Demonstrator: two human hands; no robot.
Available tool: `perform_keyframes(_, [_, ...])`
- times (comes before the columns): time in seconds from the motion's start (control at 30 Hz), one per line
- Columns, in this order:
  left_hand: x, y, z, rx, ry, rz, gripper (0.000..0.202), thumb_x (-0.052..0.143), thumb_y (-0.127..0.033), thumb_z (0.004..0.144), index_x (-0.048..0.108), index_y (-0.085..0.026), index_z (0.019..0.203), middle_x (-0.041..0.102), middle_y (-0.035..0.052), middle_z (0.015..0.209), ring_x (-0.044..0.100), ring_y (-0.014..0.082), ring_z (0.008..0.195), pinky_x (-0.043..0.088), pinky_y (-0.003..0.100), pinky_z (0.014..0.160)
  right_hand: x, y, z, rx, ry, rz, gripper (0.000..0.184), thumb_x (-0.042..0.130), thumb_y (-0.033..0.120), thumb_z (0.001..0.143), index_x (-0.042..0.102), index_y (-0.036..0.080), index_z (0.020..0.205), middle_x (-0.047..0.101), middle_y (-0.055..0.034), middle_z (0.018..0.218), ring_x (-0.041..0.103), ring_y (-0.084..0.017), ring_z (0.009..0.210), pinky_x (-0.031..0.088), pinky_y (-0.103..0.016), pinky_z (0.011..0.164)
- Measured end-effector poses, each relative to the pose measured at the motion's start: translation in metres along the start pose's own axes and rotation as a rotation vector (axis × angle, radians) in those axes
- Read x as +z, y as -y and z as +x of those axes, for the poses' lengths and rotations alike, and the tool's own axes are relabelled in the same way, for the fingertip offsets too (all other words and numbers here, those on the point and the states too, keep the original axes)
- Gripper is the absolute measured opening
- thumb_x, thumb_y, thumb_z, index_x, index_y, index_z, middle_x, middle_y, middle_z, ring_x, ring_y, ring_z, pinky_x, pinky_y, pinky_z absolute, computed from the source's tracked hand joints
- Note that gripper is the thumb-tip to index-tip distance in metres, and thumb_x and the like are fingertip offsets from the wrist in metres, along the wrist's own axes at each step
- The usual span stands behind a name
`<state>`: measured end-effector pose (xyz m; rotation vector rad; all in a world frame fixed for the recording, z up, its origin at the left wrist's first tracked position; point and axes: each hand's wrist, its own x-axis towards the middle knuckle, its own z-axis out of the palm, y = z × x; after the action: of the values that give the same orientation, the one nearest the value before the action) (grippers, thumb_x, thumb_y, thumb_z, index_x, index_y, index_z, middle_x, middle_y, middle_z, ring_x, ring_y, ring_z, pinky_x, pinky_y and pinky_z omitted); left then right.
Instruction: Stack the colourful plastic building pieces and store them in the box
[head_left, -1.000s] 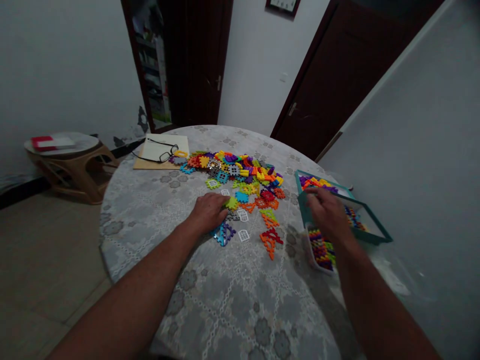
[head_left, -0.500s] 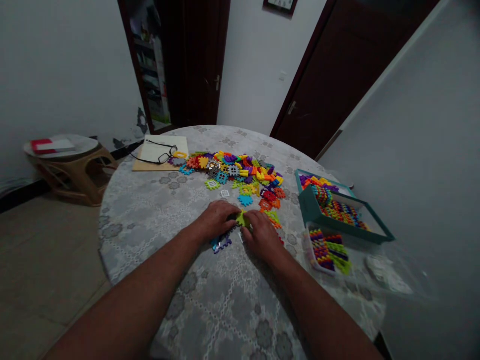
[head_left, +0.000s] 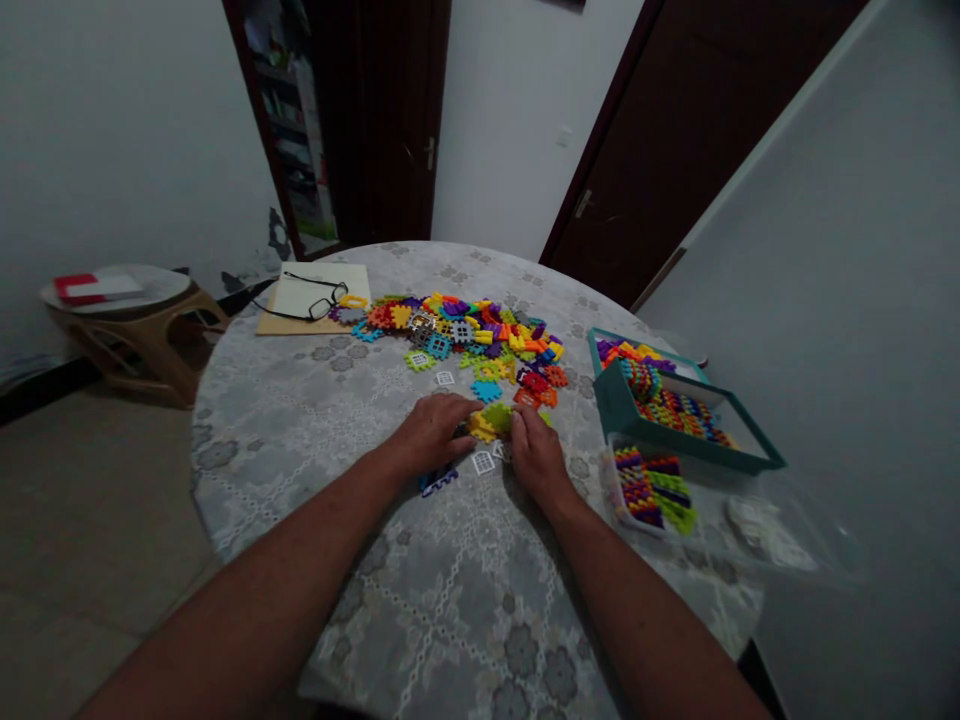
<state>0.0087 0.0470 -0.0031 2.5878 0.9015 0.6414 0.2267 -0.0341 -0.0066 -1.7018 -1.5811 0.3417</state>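
Between my two hands is a small assembly of yellow and green interlocking plastic pieces (head_left: 489, 424). My left hand (head_left: 435, 432) grips its left side, thumb towards me. At the right side, my right hand (head_left: 536, 455) pinches the green part, and its fingers hide some of that edge. A white window-frame piece (head_left: 484, 462) lies flat on the table just below the assembly. Purple and blue pieces (head_left: 438, 482) show beneath my left hand, partly covered by it. Just beyond my hands is a light-blue notched piece (head_left: 486, 391).
A heap of colourful interlocking pieces (head_left: 480, 325) spreads across the table's far half. Eyeglasses (head_left: 320, 308) rest on a notebook (head_left: 289, 322) at far left. On the right stand a green box (head_left: 690, 450) and a clear tub (head_left: 616, 490) with linked pieces, beside a plastic bag (head_left: 795, 530).
The assembly has turned, so yellow now shows beside the green. My right hand has shifted slightly right, and the white window-frame piece below has come into view.
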Motion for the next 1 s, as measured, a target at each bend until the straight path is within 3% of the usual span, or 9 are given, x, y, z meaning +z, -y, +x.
perform_keyframes(0.07, [0.001,-0.004,0.0,0.012,0.002,0.049,0.047,0.078,-0.035,0.095,0.069,-0.023,0.14,0.073,0.014,0.14,0.064,0.0328,0.131,0.048,0.048,0.113,0.0,0.0,0.0,0.022,-0.016,0.025,0.036,0.037,0.043,0.111,0.068,0.024,0.109,0.074,-0.0041,0.093,0.069,-0.023,0.086,0.047,-0.031,0.078])
perform_keyframes(0.2, [0.002,-0.015,0.005,-0.01,0.039,0.179,0.031,0.078,-0.042,0.096,0.076,-0.023,0.121,0.075,0.0128,0.128,0.064,0.034,0.122,0.049,0.049,0.107,-0.001,-0.001,0.001,0.065,-0.026,0.085,0.034,0.036,0.044,0.111,0.064,0.025,0.106,0.073,-0.0027,0.091,0.068,-0.022,0.084,0.047,-0.03,0.077])
perform_keyframes(0.4, [-0.001,-0.032,0.015,-0.047,0.113,0.335,0.028,0.074,-0.045,0.1,0.076,-0.018,0.108,0.074,0.0145,0.115,0.064,0.0327,0.11,0.049,0.046,0.097,0.001,-0.003,0.003,0.052,-0.003,0.085,0.03,0.037,0.039,0.111,0.064,0.024,0.109,0.073,-0.0034,0.095,0.068,-0.022,0.085,0.045,-0.03,0.077])
perform_keyframes(0.57, [-0.004,-0.029,0.019,0.013,0.167,0.453,0.027,0.068,-0.044,0.105,0.074,-0.018,0.108,0.074,0.0145,0.111,0.066,0.0317,0.106,0.049,0.04,0.09,0.001,-0.001,0.005,0.092,-0.031,0.069,0.025,0.041,0.033,0.112,0.064,0.025,0.114,0.073,-0.0024,0.099,0.067,-0.021,0.09,0.044,-0.028,0.081])
perform_keyframes(0.8, [-0.003,-0.009,0.018,0.043,0.095,0.438,0.019,0.055,-0.03,0.108,0.072,-0.021,0.108,0.076,0.012,0.112,0.072,0.0302,0.1,0.05,0.035,0.076,0.002,-0.003,0.014,0.143,-0.041,0.089,0.017,0.047,0.029,0.112,0.063,0.026,0.114,0.072,0.0003,0.099,0.068,-0.019,0.091,0.046,-0.027,0.083])
perform_keyframes(0.9, [0.0,-0.001,0.016,0.019,0.022,0.357,0.024,0.05,-0.024,0.105,0.072,-0.022,0.115,0.078,0.0125,0.116,0.074,0.0306,0.103,0.054,0.035,0.079,0.002,-0.003,0.015,0.165,-0.03,0.194,0.014,0.048,0.028,0.112,0.062,0.027,0.114,0.073,0.0026,0.093,0.07,-0.017,0.086,0.048,-0.025,0.08])
perform_keyframes(1.0, [0.004,0.003,0.017,0.03,-0.066,0.29,0.031,0.043,-0.03,0.108,0.072,-0.02,0.116,0.078,0.0144,0.111,0.074,0.0322,0.104,0.057,0.039,0.085,0.003,-0.004,0.013,0.178,-0.006,0.34,0.014,0.047,0.03,0.111,0.061,0.026,0.111,0.072,0.0042,0.084,0.072,-0.016,0.077,0.05,-0.025,0.074])
